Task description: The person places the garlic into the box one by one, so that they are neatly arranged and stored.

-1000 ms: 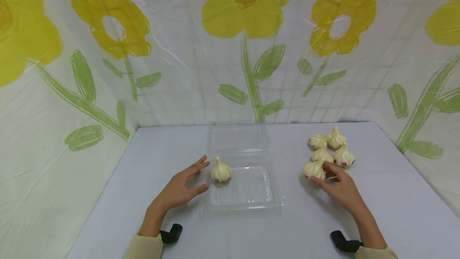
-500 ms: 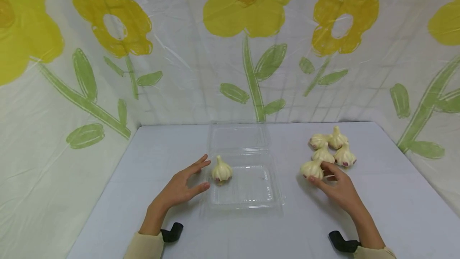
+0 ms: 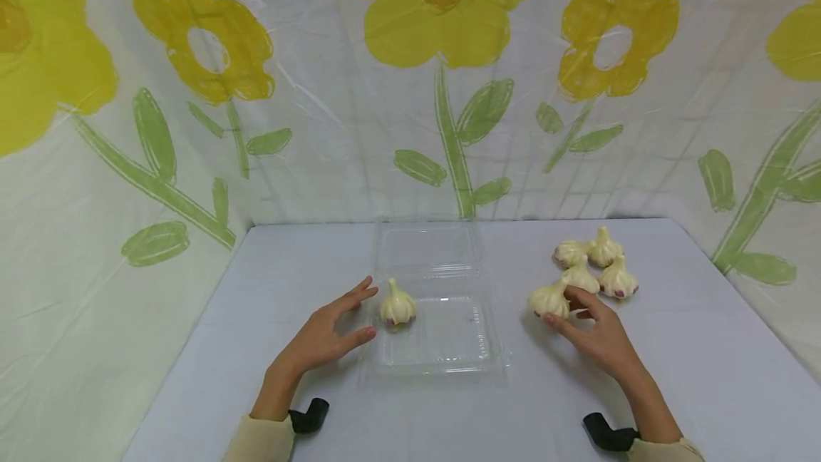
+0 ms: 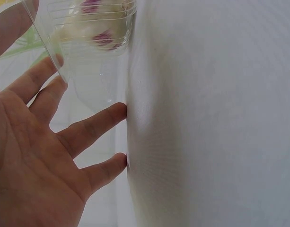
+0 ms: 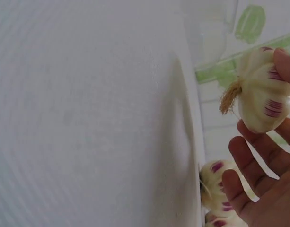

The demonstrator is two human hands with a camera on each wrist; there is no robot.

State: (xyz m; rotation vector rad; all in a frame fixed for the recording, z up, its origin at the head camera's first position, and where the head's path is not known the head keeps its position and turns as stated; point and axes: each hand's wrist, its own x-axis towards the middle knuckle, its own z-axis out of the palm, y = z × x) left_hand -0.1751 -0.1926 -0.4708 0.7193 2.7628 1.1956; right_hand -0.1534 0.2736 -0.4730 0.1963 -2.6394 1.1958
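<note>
My right hand [image 3: 593, 330] pinches a garlic bulb [image 3: 549, 301] between thumb and fingers. In the right wrist view this garlic bulb [image 5: 265, 92], with purple streaks and tan roots, is held up off the white table. A clear plastic clamshell box [image 3: 442, 362] lies open in the middle, its lid [image 3: 426, 248] folded back. One garlic bulb [image 3: 398, 306] sits upright at the left side of its tray. Left of the box, my left hand [image 3: 323, 334] has its fingers spread; in the left wrist view two fingertips of this hand [image 4: 45, 146] touch the table beside the tray wall [image 4: 92, 42].
Several more garlic bulbs [image 3: 604, 248] stand grouped at the back right of the white table [image 3: 436, 419]. Behind the table hangs a curtain [image 3: 321, 162] printed with yellow flowers. A black wrist mount [image 3: 609, 435] sits on each forearm.
My right hand has carried its garlic bulb slightly left, away from the group. My left hand and the bulb in the box stay where they were.
</note>
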